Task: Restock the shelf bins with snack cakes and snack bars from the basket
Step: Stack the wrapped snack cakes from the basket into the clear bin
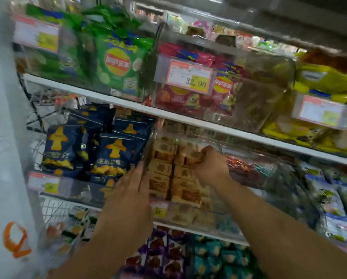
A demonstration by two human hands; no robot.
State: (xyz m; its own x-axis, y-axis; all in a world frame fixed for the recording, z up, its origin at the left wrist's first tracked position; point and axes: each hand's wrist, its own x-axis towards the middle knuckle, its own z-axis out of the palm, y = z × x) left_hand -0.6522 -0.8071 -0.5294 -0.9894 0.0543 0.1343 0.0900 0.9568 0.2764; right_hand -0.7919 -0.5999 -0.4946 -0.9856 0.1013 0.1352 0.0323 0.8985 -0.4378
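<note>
A clear plastic bin (219,206) on the middle shelf holds rows of beige wrapped snack cakes (160,168). My left hand (128,190) lies flat with straight fingers against the bin's left wall. My right hand (209,164) reaches into the bin from the right, fingers curled round a snack cake (190,158) at the back of the right row. The basket is out of view.
Dark blue snack bags (112,156) fill the bin to the left, red shiny packs (247,168) the bin to the right. Chip bags (116,65) sit on the shelf above, purple and teal packs (164,256) below. A white pillar (5,158) stands at far left.
</note>
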